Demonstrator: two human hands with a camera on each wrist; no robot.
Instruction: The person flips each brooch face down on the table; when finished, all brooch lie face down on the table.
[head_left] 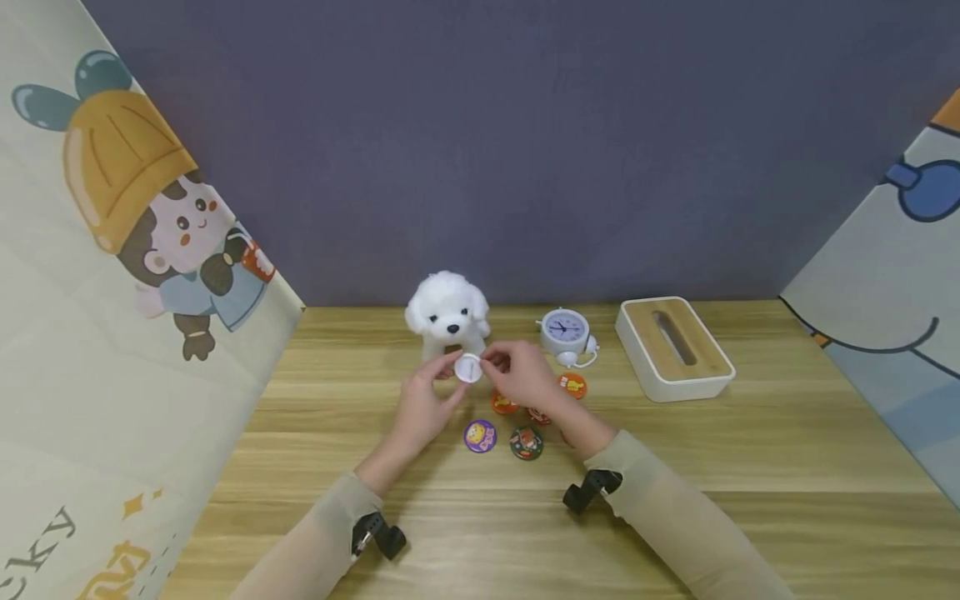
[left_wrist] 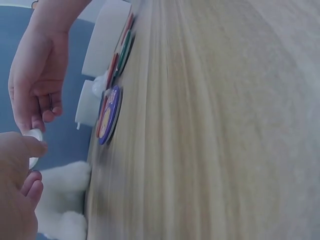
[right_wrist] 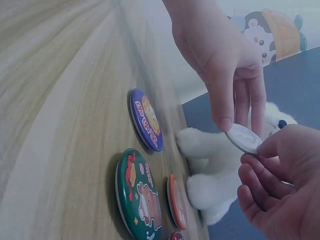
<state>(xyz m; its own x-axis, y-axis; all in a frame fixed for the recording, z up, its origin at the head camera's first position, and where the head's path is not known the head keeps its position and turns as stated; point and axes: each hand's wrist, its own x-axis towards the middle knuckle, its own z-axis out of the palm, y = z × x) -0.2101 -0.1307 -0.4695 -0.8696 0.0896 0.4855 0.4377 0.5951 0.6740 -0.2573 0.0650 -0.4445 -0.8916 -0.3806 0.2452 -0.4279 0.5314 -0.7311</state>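
A round pin badge [head_left: 468,368] is held up in front of the white plush dog [head_left: 447,307], its pale back with the pin facing up. My left hand [head_left: 422,407] pinches its left edge between thumb and fingers. From the other side, my right hand [head_left: 523,377] grips the rim with thumb and forefinger. In the right wrist view the badge [right_wrist: 244,138] is tilted above the table, and its pin shows as a thin line. The badge's printed face is hidden.
Below the hands lie a purple badge [head_left: 480,436], a green badge [head_left: 527,443] and several orange or red ones, partly covered by the right arm. Behind them a white alarm clock [head_left: 565,331] lies tipped. A wood-topped tissue box [head_left: 675,348] stands to the right.
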